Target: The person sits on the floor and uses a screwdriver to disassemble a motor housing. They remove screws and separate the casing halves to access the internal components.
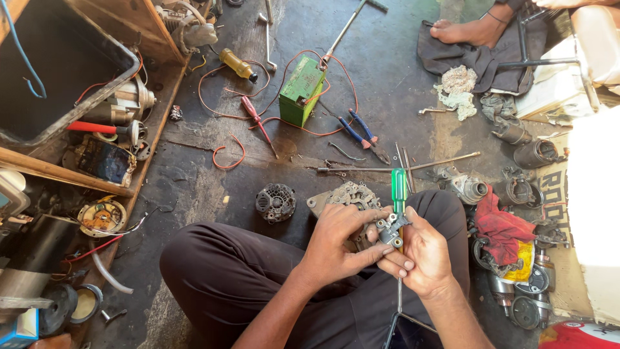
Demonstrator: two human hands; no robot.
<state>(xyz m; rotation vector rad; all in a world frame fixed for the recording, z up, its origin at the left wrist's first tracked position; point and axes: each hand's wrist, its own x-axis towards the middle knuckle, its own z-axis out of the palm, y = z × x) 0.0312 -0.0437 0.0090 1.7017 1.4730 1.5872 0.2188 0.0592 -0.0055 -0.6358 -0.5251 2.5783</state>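
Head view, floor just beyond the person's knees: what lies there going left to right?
Round black vented cover → grey alternator housing → green-handled screwdriver above the small metal part in the left hand and right hand → red rag.

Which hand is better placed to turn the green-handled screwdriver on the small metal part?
Right, probably. The right hand is nearest the green-handled screwdriver, which stands upright above it, while the left hand grips the small grey metal part.
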